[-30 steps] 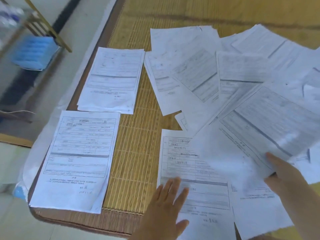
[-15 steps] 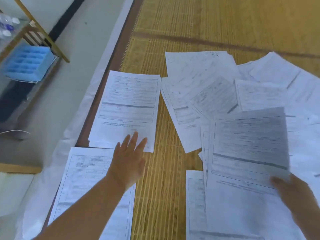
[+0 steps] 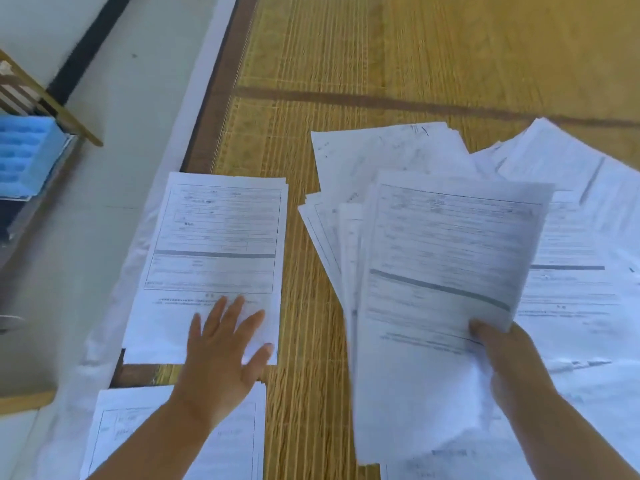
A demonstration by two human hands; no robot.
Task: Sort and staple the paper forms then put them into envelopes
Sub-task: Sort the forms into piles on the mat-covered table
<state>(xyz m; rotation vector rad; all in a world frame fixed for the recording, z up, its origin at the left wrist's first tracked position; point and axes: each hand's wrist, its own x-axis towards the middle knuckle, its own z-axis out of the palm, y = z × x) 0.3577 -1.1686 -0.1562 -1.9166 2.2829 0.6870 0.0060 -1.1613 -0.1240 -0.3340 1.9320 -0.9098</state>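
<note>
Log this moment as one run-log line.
phase: sorting | left hand: flat on far-left stack | right hand: holds form | staples, envelopes: unseen

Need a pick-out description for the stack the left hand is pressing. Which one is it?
Start at the woven straw mat and find its brown left border. The neat stack of forms lies squarely against that border, above a second stack nearer the camera. Unlike the fanned loose sheets to its right, its edges are squared, and the left hand lies flat on its lower edge.

A woven bamboo mat (image 3: 346,81) carries paper forms: a neat stack (image 3: 214,244) at nine o'clock, another (image 3: 239,441) at seven, a loose spread (image 3: 581,237) at three.
</note>
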